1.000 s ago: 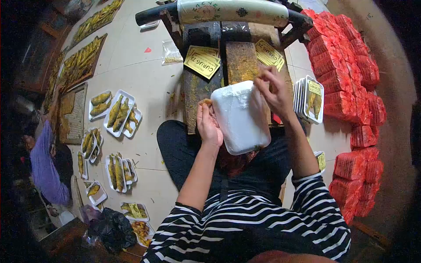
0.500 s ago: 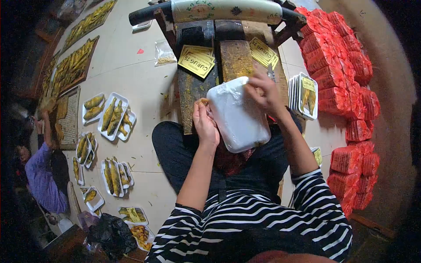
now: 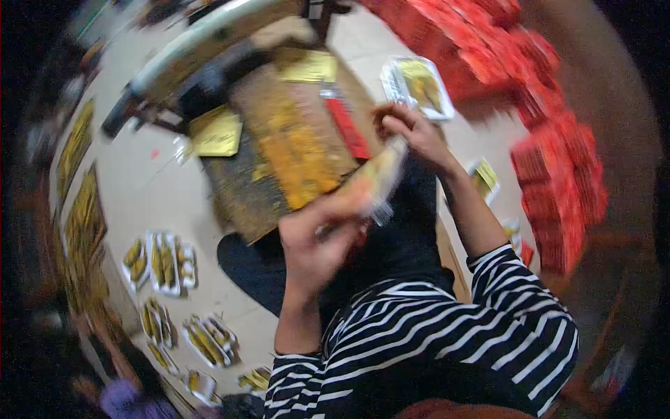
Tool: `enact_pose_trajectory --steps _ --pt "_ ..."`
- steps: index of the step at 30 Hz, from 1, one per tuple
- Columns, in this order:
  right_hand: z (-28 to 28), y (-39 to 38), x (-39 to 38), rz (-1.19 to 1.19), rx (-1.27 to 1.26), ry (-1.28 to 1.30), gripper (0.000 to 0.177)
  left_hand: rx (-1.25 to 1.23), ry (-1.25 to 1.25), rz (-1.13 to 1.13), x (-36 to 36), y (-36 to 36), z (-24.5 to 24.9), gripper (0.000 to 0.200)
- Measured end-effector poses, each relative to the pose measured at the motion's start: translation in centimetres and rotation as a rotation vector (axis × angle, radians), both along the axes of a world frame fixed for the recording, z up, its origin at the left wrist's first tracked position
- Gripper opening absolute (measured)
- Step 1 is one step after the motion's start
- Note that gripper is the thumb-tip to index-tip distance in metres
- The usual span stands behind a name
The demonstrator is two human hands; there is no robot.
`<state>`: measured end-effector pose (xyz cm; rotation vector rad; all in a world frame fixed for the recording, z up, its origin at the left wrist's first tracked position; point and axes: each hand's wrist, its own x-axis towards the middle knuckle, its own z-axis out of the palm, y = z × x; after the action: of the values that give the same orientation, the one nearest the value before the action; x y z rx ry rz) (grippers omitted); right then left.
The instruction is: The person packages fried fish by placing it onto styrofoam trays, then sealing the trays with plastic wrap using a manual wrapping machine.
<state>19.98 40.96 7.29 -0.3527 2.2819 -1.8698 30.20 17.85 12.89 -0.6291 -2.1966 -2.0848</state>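
A white foam tray (image 3: 384, 171), wrapped in clear film, is tilted nearly edge-on over my lap and smeared by motion. My left hand (image 3: 314, 241) grips its near end, fingers wrapped round it. Close to the tray's upper end is my right hand (image 3: 417, 136), its fingers bent and slightly apart. Beyond the hands stands a low wooden bench with a yellow-stained board (image 3: 296, 157). On it lie a red-handled tool (image 3: 345, 126) and yellow printed labels (image 3: 218, 133), with more labels (image 3: 310, 68) farther back.
Labelled fish trays (image 3: 421, 85) are stacked right of the bench. Red-bagged packs (image 3: 551, 188) are piled along the right wall. Several fish trays (image 3: 165, 262) lie on the tiled floor at left. A film roll (image 3: 188, 45) spans the bench's far end. Another person's purple sleeve (image 3: 136, 398) shows lower left.
The view has swung to the right. The tray has turned from its white underside facing up to nearly edge-on. My right hand has come off the tray's top, uncovering the board and red-handled tool.
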Motion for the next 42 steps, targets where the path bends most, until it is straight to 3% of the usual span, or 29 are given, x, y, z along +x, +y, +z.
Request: enact_pose_trajectory --steps 1,2,3,4,5,9,10,12,14,21,22,23,24,25,26,27,29,30,33,35,37,39,40,42 --pt "-1.6 2.9 2.2 0.155 -0.17 -0.285 0.036 -0.125 0.128 -0.211 0.6 1.3 0.9 0.024" --pt "-1.3 4.6 5.0 0.29 -0.06 -0.514 0.046 -0.283 0.252 -0.396 1.0 2.8 1.6 0.022" --pt "-2.9 6.0 8.5 0.351 0.012 -0.547 0.054 -0.44 0.391 -0.569 1.6 4.4 1.9 0.021" --pt "-2.1 7.3 11.3 0.262 0.246 -0.73 0.048 -0.51 0.459 -0.716 2.6 6.3 0.7 0.016" --pt "-5.6 8.4 15.1 0.165 -0.418 -0.88 0.04 -0.557 0.493 -0.809 3.5 7.8 -0.4 0.016" --pt "-6.9 12.9 20.7 -0.531 -0.821 -0.743 0.037 -0.695 0.535 -0.783 4.4 12.4 -4.2 0.029" --pt "-7.5 14.4 21.7 -0.699 -0.926 -0.681 0.037 -0.69 0.451 -0.792 4.2 13.2 -4.3 0.033" --pt "-11.6 19.2 22.7 -1.031 -0.903 -0.452 0.034 -0.691 0.363 -0.822 3.5 14.3 -4.5 0.046" --pt "-13.7 22.5 22.5 -1.223 -0.761 -0.26 0.031 -0.665 0.285 -0.845 3.0 14.9 -4.8 0.045" --pt "-20.8 26.9 21.0 -1.372 -0.532 -0.234 0.029 -0.645 0.1 -0.741 1.7 13.1 -5.5 0.041" --pt "-21.7 27.0 21.1 -1.427 -0.449 -0.243 0.026 -0.633 0.054 -0.708 1.6 12.4 -5.7 0.041" --pt "-24.3 29.1 22.9 -1.414 -0.204 -0.232 0.025 -0.62 0.007 -0.668 1.5 11.6 -5.9 0.04" --pt "-26.4 30.7 23.6 -1.374 0.035 -0.212 0.023 -0.591 0.072 -0.566 1.4 10.7 -6.1 0.036" --pt "-20.0 27.5 22.4 -1.402 0.621 -0.239 0.027 -0.543 -0.071 -0.508 1.6 9.7 -6.3 0.035" --pt "-23.9 29.5 22.8 -1.46 0.669 0.269 0.016 -0.5 -0.212 -0.424 1.9 8.0 -6.6 0.034" --pt "-21.9 28.3 21.3 -1.445 0.591 0.218 0.022 -0.445 -0.343 -0.32 1.9 6.4 -6.6 0.032" --pt "-17.1 25.6 18.0 -1.42 0.44 0.111 0.04 -0.375 -0.222 0.061 2.2 3.4 -6.6 0.027" --pt "-15.6 24.2 15.8 -1.419 0.708 0.181 0.039 -0.342 -0.322 0.233 2.6 1.5 -6.9 0.026" --pt "-12.0 17.5 5.8 -0.931 0.32 0.29 0.031 -0.205 -0.442 0.667 4.5 -5.6 -10.0 0.022" --pt "-9.1 11.3 -0.7 -0.573 0.438 0.326 0.028 -0.065 -0.45 0.88 6.5 -10.4 -12.5 0.021" --pt "-8.0 6.2 -7.6 -0.292 0.487 0.528 0.031 -0.028 -0.438 1.115 9.7 -15.5 -16.0 0.021" --pt "-7.3 1.4 -14.4 -0.094 0.411 0.708 0.035 -0.118 -0.445 1.417 14.1 -19.4 -19.1 0.028" --pt "-8.0 -0.1 -17.6 -0.032 0.434 0.764 0.035 -0.111 -0.429 1.677 17.4 -22.0 -21.5 0.032" --pt "-9.4 -1.6 -23.8 0.045 0.343 0.592 0.036 -0.059 -0.39 2.13 21.9 -25.6 -26.0 0.041"
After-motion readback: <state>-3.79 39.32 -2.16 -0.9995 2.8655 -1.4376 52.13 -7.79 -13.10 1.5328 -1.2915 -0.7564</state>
